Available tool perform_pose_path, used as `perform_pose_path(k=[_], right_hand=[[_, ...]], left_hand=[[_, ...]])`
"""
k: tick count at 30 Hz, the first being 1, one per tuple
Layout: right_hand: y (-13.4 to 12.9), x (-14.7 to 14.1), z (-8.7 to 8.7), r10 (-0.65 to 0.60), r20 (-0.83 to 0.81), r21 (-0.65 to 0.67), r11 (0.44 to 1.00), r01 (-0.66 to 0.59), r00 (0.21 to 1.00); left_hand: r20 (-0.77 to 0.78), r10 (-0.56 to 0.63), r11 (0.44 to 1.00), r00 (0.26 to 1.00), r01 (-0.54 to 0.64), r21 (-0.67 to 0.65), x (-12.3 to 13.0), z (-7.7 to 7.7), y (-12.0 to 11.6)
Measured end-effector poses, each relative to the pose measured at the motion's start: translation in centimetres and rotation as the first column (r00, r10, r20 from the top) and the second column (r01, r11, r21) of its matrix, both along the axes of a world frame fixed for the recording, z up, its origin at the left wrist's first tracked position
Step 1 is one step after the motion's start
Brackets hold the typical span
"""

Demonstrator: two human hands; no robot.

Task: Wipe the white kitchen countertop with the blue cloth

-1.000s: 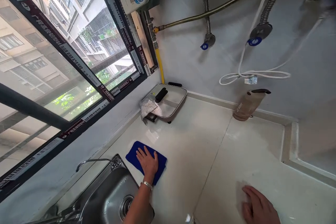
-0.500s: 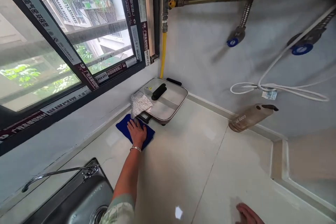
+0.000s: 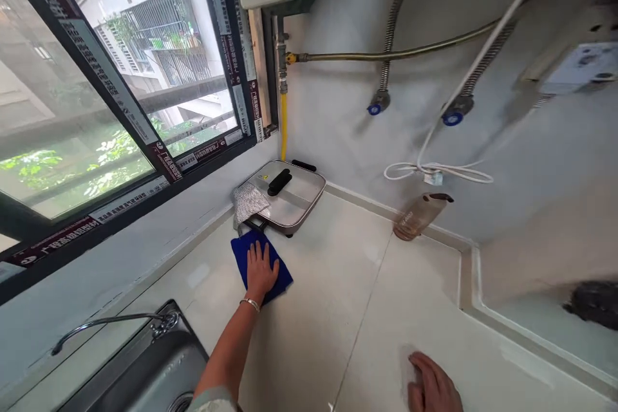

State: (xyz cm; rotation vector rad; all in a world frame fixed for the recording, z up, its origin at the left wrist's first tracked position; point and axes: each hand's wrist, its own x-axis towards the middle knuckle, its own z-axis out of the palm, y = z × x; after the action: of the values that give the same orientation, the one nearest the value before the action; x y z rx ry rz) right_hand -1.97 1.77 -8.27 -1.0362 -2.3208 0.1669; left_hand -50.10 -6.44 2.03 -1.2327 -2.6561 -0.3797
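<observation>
My left hand (image 3: pixel 261 272) lies flat on a dark blue cloth (image 3: pixel 277 293) on the pale countertop, its fingers stretched out. Just beyond the cloth is a rectangular electric pan (image 3: pixel 302 196) with a glass lid and black handles. A silvery, textured cloth (image 3: pixel 250 202) drapes over the pan's near left corner. At the bottom edge, my right hand (image 3: pixel 434 386) hovers over or rests on the counter; which one I cannot tell. Its fingers are loosely bent, the thumb stands apart, and nothing shows in them.
A steel sink (image 3: pixel 159 360) with a curved faucet (image 3: pixel 106 320) lies at lower left. A brownish translucent bottle (image 3: pixel 420 215) leans by the back wall. White cable (image 3: pixel 434 170) hangs above it, near blue-capped valves (image 3: pixel 452 118). The window (image 3: pixel 120 109) runs along the left.
My left hand and the blue cloth have slid back from the pan, toward me. More of my right hand is in view. The camera has tilted up and turned right.
</observation>
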Motion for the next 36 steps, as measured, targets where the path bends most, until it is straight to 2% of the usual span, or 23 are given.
perform_pose_path(k=[7, 14, 20, 30, 33, 36], right_hand=[[-0.8, -1.7, 2.8, -0.005, -0.079, -0.006, 1.0, 0.004, 0.997], [-1.0, -1.7, 3.3, -0.002, -0.093, -0.029, 1.0, -0.001, 0.996], [-1.0, -1.6, 3.5, 0.0, -0.104, -0.039, 0.999, -0.004, 0.995], [-1.3, -1.3, 3.6, 0.008, -0.155, -0.075, 0.997, -0.02, 0.988], [-1.3, -1.3, 3.7, 0.008, -0.154, -0.102, 0.995, -0.024, 0.988], [-1.3, -1.4, 3.8, 0.002, -0.142, -0.125, 0.992, -0.02, 0.99]], left_hand=[[-0.04, -0.093, 0.994, 0.995, 0.09, -0.068, 6.4, -0.9, -4.2], [-0.096, -0.177, 0.984, 0.98, 0.174, -0.041, 13.1, -2.1, -8.4], [-0.085, -0.258, 0.963, 0.962, 0.25, -0.098, 18.3, -1.7, -13.7], [-0.066, -0.412, 0.884, 0.909, 0.381, -0.272, 22.3, 0.9, -23.9], [-0.066, -0.491, 0.84, 0.868, 0.452, -0.301, 22.7, 0.6, -26.9], [-0.073, -0.533, 0.811, 0.843, 0.484, -0.329, 22.4, -0.4, -28.8]])
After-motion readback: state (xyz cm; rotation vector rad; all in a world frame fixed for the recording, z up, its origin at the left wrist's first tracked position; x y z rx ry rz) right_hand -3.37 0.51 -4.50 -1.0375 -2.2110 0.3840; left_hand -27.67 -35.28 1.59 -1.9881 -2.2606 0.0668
